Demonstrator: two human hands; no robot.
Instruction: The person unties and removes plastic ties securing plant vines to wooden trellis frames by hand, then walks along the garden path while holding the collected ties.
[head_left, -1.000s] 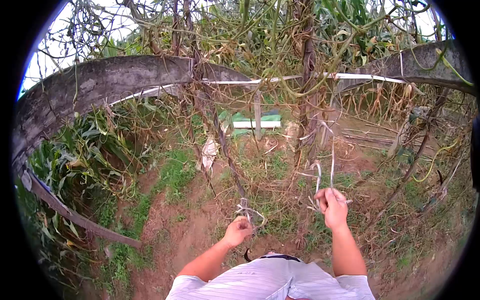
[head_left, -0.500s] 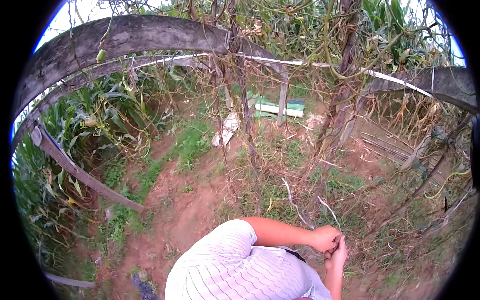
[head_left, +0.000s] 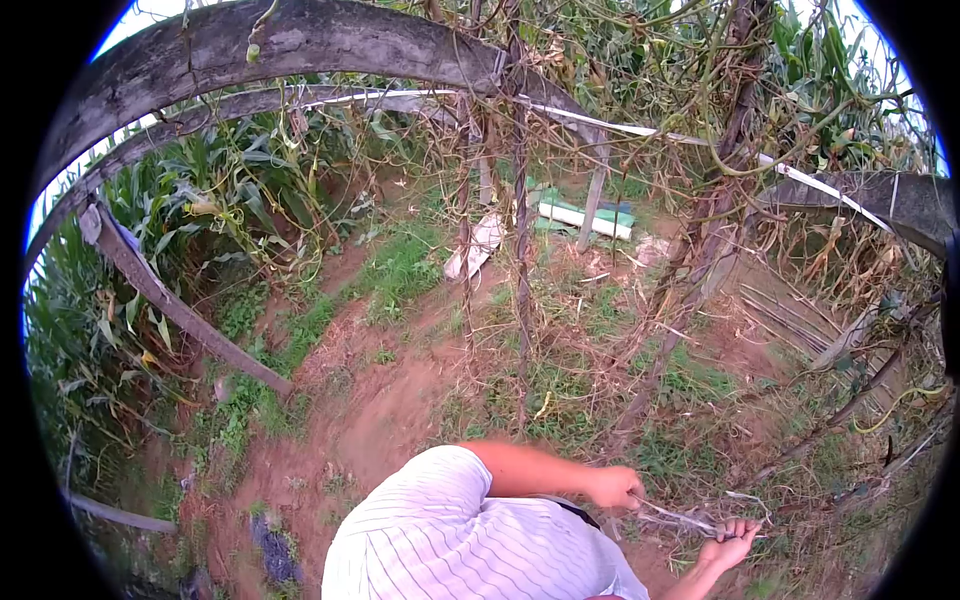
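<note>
A thin whitish strip [head_left: 678, 516], like twine or plastic tape, stretches between my two hands low in the view, right of my striped shirt. My left hand [head_left: 612, 487] is closed on one end, the arm reaching across from the left. Palm partly up, my right hand [head_left: 730, 546] has its fingers curled over the strip's other part. A loose looped end sticks out beyond those fingers. Whether the strip is one piece or several strands I cannot tell. Dry grass and soil lie beneath the hands.
Dry vine stems [head_left: 522, 250] climb ahead of me. A grey curved beam [head_left: 330, 38] arches overhead, with a white strap [head_left: 640, 129] strung across. A slanted post [head_left: 190, 315] stands left near corn plants [head_left: 215, 205]. Pale sacking [head_left: 474, 248] and cut poles [head_left: 790, 315] lie on the ground.
My hands, together before, are now apart: the right has moved right and down, the left slightly left. The strip, whose two ends stuck up, is now drawn out between them. The view has shifted slightly.
</note>
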